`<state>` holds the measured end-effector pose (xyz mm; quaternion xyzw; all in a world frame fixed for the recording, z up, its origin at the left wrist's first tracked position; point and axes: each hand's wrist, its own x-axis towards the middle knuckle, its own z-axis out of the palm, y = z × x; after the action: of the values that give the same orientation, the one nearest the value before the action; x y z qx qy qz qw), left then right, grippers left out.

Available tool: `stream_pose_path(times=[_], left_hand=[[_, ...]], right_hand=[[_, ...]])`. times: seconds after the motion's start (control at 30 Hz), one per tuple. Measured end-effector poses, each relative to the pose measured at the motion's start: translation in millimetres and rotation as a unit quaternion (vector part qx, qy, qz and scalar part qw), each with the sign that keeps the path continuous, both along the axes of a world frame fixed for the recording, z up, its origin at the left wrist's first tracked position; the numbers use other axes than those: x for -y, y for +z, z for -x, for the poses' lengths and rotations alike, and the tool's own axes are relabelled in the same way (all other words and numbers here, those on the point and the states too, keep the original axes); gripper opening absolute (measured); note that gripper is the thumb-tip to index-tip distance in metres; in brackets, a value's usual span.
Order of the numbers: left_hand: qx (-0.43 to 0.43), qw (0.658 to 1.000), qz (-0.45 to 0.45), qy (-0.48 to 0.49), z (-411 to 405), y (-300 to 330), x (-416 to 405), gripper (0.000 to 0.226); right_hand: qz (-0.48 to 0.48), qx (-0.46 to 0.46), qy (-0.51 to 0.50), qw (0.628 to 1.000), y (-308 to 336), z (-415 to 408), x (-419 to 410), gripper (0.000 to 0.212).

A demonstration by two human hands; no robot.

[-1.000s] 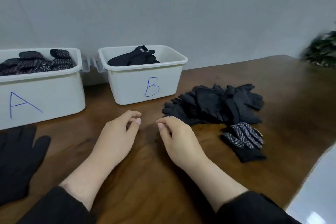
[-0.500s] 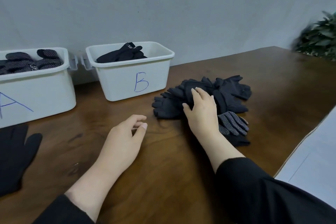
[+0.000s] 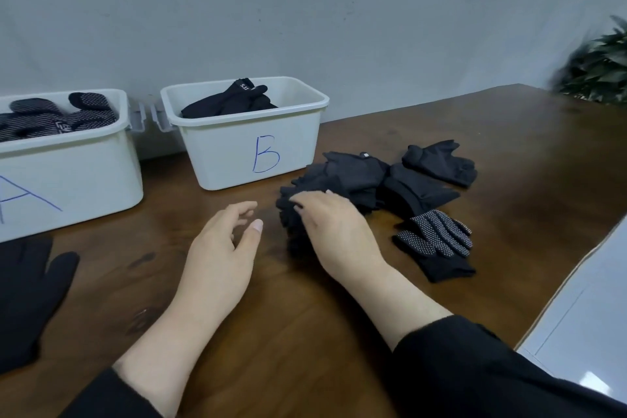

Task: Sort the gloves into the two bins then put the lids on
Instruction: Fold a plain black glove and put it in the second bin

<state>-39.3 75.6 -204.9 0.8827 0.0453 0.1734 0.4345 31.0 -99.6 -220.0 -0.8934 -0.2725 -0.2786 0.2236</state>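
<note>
Two white bins stand at the back of the wooden table: bin A (image 3: 78, 166) at the left holds dotted gloves, bin B (image 3: 237, 153) beside it holds plain black gloves. A pile of plain black gloves (image 3: 380, 180) lies right of bin B. My right hand (image 3: 334, 231) grips a plain black glove (image 3: 291, 224) at the pile's left end, fingers curled over it. My left hand (image 3: 224, 248) hovers just left of that glove, fingers relaxed, holding nothing. A dotted glove (image 3: 434, 244) lies near the pile's front right. No lids are in view.
A plain black glove (image 3: 27, 295) lies at the table's left edge in front of bin A. The table's right edge (image 3: 559, 299) runs diagonally beside a pale floor. A green plant (image 3: 600, 68) stands at the far right corner. A grey wall backs the bins.
My right hand reached right onto the pile, then drew a black glove leftward toward my left hand. The pile has spread apart. The left hand shifted slightly right.
</note>
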Motion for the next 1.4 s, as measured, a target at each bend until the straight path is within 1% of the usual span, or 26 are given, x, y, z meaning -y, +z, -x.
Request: stream_pose_path(times=[0.03, 0.1, 0.17, 0.27, 0.3, 0.37, 0.43, 0.47, 0.53, 0.6, 0.63, 0.73, 0.83, 0.9, 0.97, 1.03, 1.1, 1.13, 1.17, 1.2, 1.23, 1.27, 1.3, 1.33, 1.37, 1.4], left_hand=[[0.004, 1.0, 0.002, 0.01, -0.3, 0.0, -2.2, 0.033], [0.003, 1.0, 0.0, 0.019, -1.0, 0.0, -4.8, 0.032], [-0.004, 1.0, -0.012, 0.015, -1.1, -0.3, -5.0, 0.032], [-0.022, 0.999, -0.04, -0.004, -0.6, -0.8, -4.5, 0.035], [-0.032, 0.999, -0.042, -0.012, -0.3, -0.8, -4.6, 0.037], [-0.054, 0.998, -0.037, -0.025, 0.0, -1.3, -5.6, 0.041], [-0.071, 0.996, -0.035, -0.029, -0.1, -1.4, -5.0, 0.048], [-0.077, 0.996, -0.036, -0.029, -0.1, -1.1, -4.2, 0.052], [-0.085, 0.996, -0.031, -0.029, -0.8, -0.1, -1.4, 0.06], [-0.082, 0.996, -0.014, -0.022, -3.6, -0.2, 0.9, 0.067], [-0.079, 0.997, -0.002, -0.016, -5.7, -0.2, 2.4, 0.069], [-0.059, 0.998, 0.023, 0.0, -11.2, -1.9, 11.0, 0.068], [-0.019, 0.998, 0.054, 0.015, -15.3, -1.5, 23.2, 0.057], [0.016, 0.993, 0.113, 0.022, -16.3, 0.5, 26.6, 0.049], [0.054, 0.983, 0.172, 0.024, -14.2, 6.0, 21.6, 0.046], [0.079, 0.978, 0.195, 0.013, -12.2, 13.3, 6.6, 0.048], [0.071, 0.975, 0.209, -0.029, -11.5, 19.4, -17.5, 0.053], [0.049, 0.977, 0.201, -0.046, -11.2, 21.1, -30.8, 0.056], [0.022, 0.986, 0.16, -0.045, -11.1, 21.3, -44.1, 0.059], [-0.007, 0.997, 0.077, -0.017, -11.0, 19.5, -57.3, 0.063], [-0.028, 0.999, -0.009, 0.029, -9.8, 16.3, -69.1, 0.066], [-0.031, 0.994, -0.076, 0.077, -6.4, 13.4, -78.3, 0.066], [-0.016, 0.987, -0.116, 0.112, -1.1, 11.9, -83.6, 0.061], [0.009, 0.983, -0.135, 0.124, 4.4, 10.8, -85.4, 0.054], [0.035, 0.982, -0.15, 0.109, 10.7, 9.5, -84.4, 0.047], [0.048, 0.98, -0.179, 0.069, 15.1, 8.2, -77.9, 0.042]], right_hand=[[0.029, -0.011, 0.015, 0.999, -3.2, 1.2, -3.4, 0.026], [0.037, -0.013, 0.024, 0.999, -4.4, 2.9, -4.8, 0.024], [0.002, -0.022, 0.025, 0.999, 0.3, 8.8, -4.5, 0.025], [-0.016, -0.094, 0.043, 0.995, 8.1, 18.6, -4.9, 0.038], [-0.027, -0.1, 0.052, 0.993, 9.3, 19.1, -4.9, 0.038], [-0.068, -0.059, 0.057, 0.994, 9.4, 14.5, -2.0, 0.029], [-0.088, -0.008, 0.009, 0.996, 8.2, 3.9, 4.8, 0.025], [-0.086, -0.001, -0.027, 0.996, 7.1, -1.1, 8.5, 0.026], [-0.064, -0.043, -0.081, 0.994, 3.2, -8.3, 14.8, 0.033], [-0.035, -0.115, -0.097, 0.988, -1.2, -11.5, 17.1, 0.039], [-0.029, -0.133, -0.096, 0.986, -2.4, -12.2, 16.8, 0.039], [-0.053, -0.139, -0.094, 0.984, -0.8, -9.9, 14.8, 0.037], [-0.068, -0.148, -0.09, 0.983, 0.7, -9.8, 14.9, 0.038], [-0.075, -0.157, -0.092, 0.98, 0.6, -11.7, 16.0, 0.039], [-0.077, -0.164, -0.093, 0.979, 0.0, -13.2, 16.8, 0.04], [-0.073, -0.166, -0.092, 0.979, -1.2, -13.8, 17.4, 0.039], [-0.072, -0.152, -0.096, 0.981, -1.2, -13.0, 17.9, 0.038], [-0.072, -0.13, -0.097, 0.984, -0.2, -11.5, 17.2, 0.037], [-0.066, -0.099, -0.091, 0.989, 1.5, -8.7, 15.0, 0.035], [-0.052, -0.07, -0.073, 0.994, 3.1, -4.9, 11.2, 0.034], [-0.031, -0.05, -0.042, 0.997, 4.0, -0.4, 6.1, 0.032], [-0.005, -0.041, -0.003, 0.999, 4.4, 4.5, -0.1, 0.032], [0.024, -0.043, 0.036, 0.998, 4.0, 9.0, -6.7, 0.031], [0.052, -0.049, 0.067, 0.995, 3.3, 13.1, -13.5, 0.029], [0.075, -0.057, 0.09, 0.991, 1.8, 15.9, -19.7, 0.027], [0.088, -0.067, 0.102, 0.989, 0.9, 17.8, -21.8, 0.025]])
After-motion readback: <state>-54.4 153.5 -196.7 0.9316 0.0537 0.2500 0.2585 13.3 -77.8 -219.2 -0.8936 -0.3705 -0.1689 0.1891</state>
